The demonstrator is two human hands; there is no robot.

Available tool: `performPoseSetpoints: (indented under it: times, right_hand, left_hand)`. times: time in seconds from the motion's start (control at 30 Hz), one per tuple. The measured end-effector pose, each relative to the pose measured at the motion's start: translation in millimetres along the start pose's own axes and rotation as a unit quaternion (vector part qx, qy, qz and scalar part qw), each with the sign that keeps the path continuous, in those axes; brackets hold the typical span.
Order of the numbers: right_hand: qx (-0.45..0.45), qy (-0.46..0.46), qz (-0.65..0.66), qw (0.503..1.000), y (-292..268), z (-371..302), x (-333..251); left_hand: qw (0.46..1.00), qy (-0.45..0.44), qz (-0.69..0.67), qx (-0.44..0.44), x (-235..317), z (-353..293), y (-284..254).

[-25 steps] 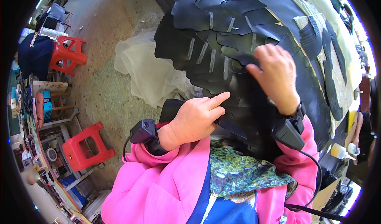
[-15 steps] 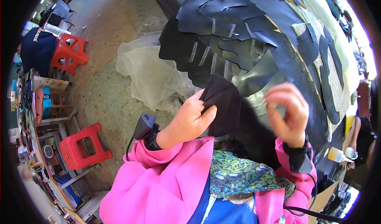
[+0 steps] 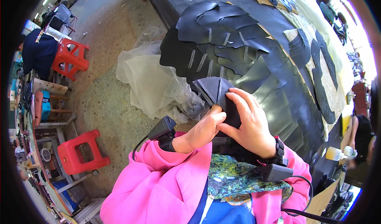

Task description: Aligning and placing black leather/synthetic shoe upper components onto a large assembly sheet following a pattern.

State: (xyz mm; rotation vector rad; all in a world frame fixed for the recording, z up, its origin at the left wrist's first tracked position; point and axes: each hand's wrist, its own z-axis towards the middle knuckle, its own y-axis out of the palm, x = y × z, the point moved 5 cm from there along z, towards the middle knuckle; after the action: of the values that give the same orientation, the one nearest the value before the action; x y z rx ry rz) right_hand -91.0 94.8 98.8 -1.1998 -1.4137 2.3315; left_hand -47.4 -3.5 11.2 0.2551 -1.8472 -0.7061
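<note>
"Position of the black piece (image 3: 227, 102), please?"

"It is in front of the person, between the two hands, near the overlapping black sheets (image 3: 190, 29). A paler edge shows along its upper left side."

"And how are the hands?"

"They are together at the piece, almost meeting. The left hand (image 3: 201, 129) is closed on its lower left part. The right hand (image 3: 254, 127) curves around the right side, fingertips on the surface, thumb close to the left hand's fingers. Whether this one really grips or only supports, I cannot tell; the underside is hidden."

"How is this handling done well, in your opinion?"

"I judge that the left hand should be the quiet one, firm but without squeezing, because the piece looks thin and could take a wrinkle. The right fingertips can then press lightly and guide the surface, along the visible line and not across it."

"Is there some risk?"

"Perhaps. The sheets lie one over another, so a low pink sleeve (image 3: 297, 158) could drag them. Also, translucent plastic (image 3: 145, 77) lies on the floor (image 3: 95, 117) at the left; a piece that slips could fall there."
</note>
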Motion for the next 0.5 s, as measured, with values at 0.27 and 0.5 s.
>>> performPoseSetpoints:
  times: [0.27, 0.5]
  right_hand:
    - [0.048, 0.003, 0.099, 0.994, -7, 5, 4]
    - [-0.002, 0.077, 0.2, 0.977, -26, 20, 12]
  left_hand:
    - [0.989, 0.138, 0.027, -0.046, 27, -2, 21]
    - [0.983, 0.169, 0.063, 0.044, 38, 12, 5]
